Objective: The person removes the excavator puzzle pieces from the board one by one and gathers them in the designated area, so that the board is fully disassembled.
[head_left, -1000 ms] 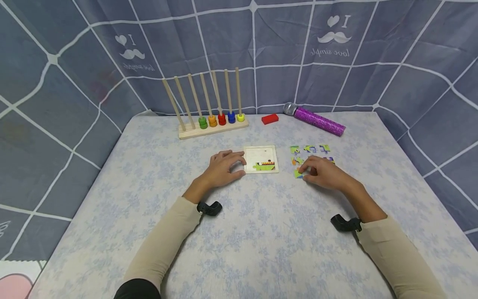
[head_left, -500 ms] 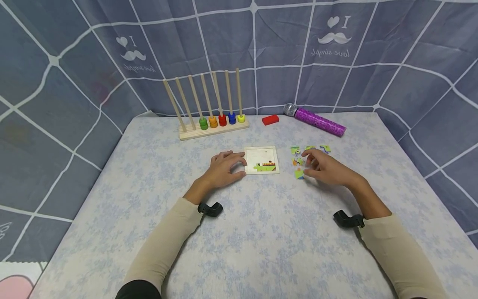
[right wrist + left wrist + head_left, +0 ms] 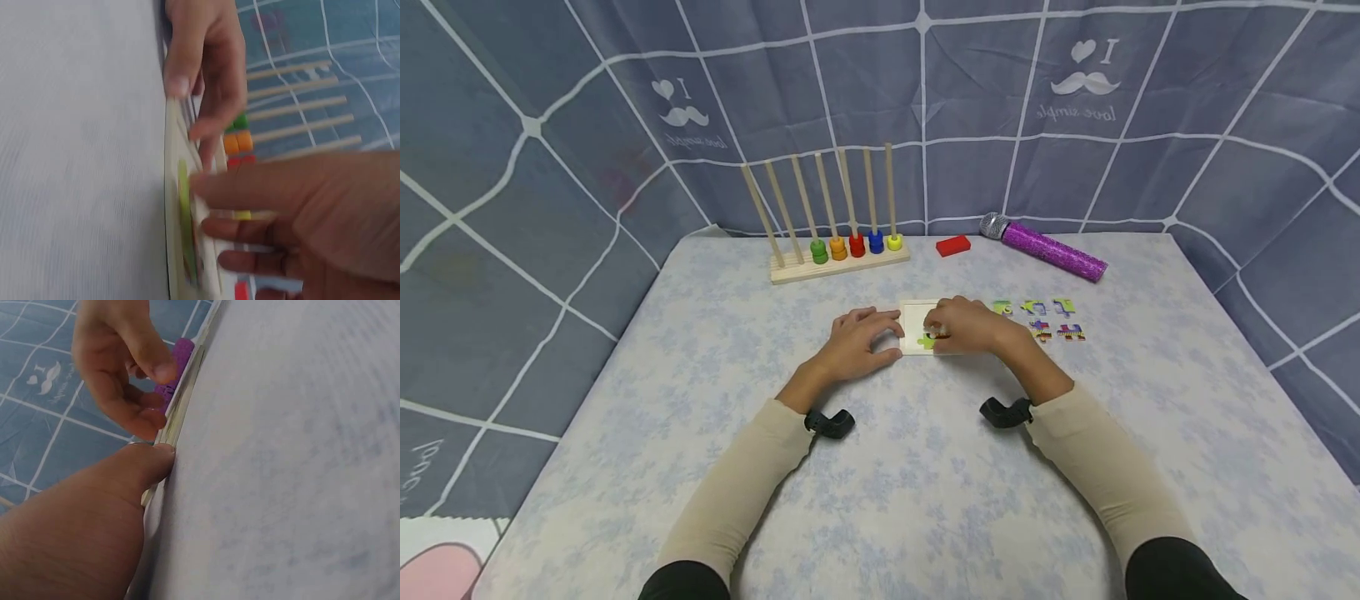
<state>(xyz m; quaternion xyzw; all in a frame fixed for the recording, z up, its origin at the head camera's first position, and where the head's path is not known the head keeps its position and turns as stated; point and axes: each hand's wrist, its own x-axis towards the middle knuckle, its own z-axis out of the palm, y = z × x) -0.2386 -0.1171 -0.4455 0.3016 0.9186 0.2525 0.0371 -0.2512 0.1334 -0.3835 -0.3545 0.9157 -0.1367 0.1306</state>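
A square puzzle tray with a pale wooden rim lies mid-table, a green section with a train at its near side. My left hand rests its thumb and bent fingers against the tray's left edge. In the right wrist view, the left thumb lies at the tray's corner. Over the tray's right half, my right hand pinches what looks like a puzzle piece, mostly hidden by the fingers. Several loose puzzle pieces lie in rows to the right, partly behind the right hand and wrist.
Behind the tray stands a wooden peg rack with coloured rings low on its pegs. A red block and a purple glittery microphone lie along the back. A grey-blue curtain borders the patterned tablecloth.
My right hand has moved left from the loose pieces to over the tray. The left hand has stayed at the tray's left edge. The head view has shifted slightly.
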